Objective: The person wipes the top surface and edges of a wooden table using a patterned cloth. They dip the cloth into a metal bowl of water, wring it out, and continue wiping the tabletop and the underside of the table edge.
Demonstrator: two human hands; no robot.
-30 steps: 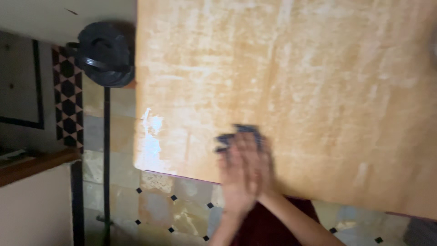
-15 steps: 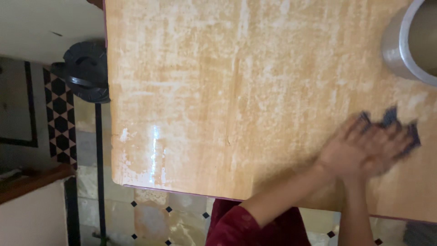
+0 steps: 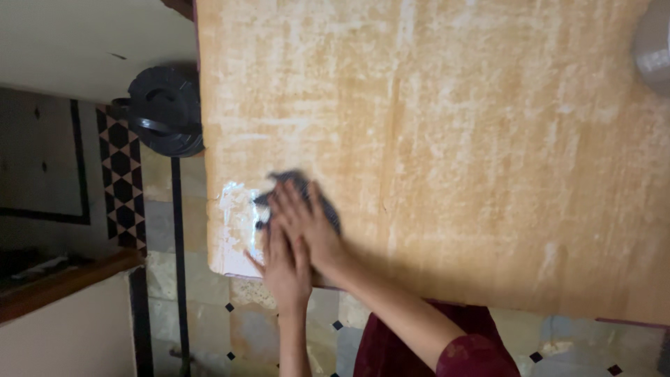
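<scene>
Tabletop (image 3: 453, 139): both hands (image 3: 296, 234) flat on dark cloth (image 3: 300, 188).

Worn wooden tabletop (image 3: 453, 139), glossy wet patch; dark cloth (image 3: 296, 188); metal pot (image 3: 654, 45)

Cloth (image 3: 296, 188): dark, blue-grey, crumpled and bunched; lies flat on the table (image 3: 453, 139) near its left front corner, mostly covered, with only its upper and left edges and a strip at the right showing; outline blurred, so weave and exact shape cannot be told. Table: tan, mottled top with pale streaks; a wet, shiny patch just left of the cloth, running to the edge. Left hand (image 3: 286, 269) and right hand (image 3: 307, 223): both flat, fingers extended, overlapping each other and pressing on the cloth.
</scene>
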